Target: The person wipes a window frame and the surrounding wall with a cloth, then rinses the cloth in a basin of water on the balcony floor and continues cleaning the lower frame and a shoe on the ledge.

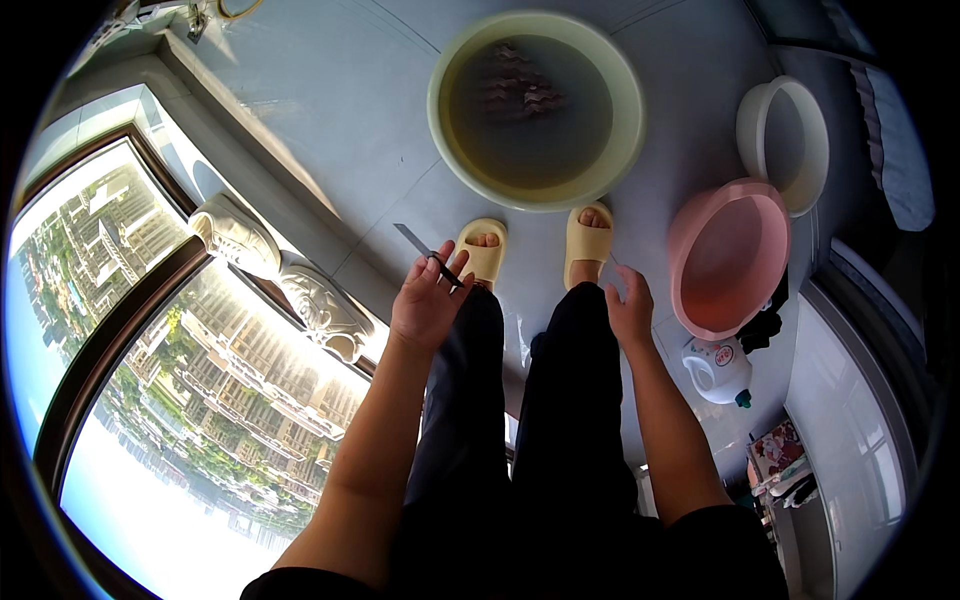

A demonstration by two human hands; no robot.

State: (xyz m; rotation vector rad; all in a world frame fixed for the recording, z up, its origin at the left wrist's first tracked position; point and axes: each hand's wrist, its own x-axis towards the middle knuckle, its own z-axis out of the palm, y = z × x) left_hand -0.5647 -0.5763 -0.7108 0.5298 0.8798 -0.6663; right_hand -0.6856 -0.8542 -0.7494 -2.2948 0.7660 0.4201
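My left hand (427,306) holds a slim knife-like tool (415,241) between its fingers. The tool has a flat grey blade and a dark handle; its exact kind is hard to tell. My right hand (631,306) hangs beside my right knee, empty, with thumb and fingers apart. Beyond my feet stands a large pale green basin (628,142) of murky water. A cloth with wavy pinkish stripes (525,86) lies in that water, partly hidden by it. Neither hand touches the basin.
Yellow slides (484,259) are on my feet. At right stand a pink basin (686,247), a white basin (750,124) and a white jug-shaped bottle (720,371) with a green cap. White sneakers (236,234) rest on the window ledge at left, beside large windowpanes.
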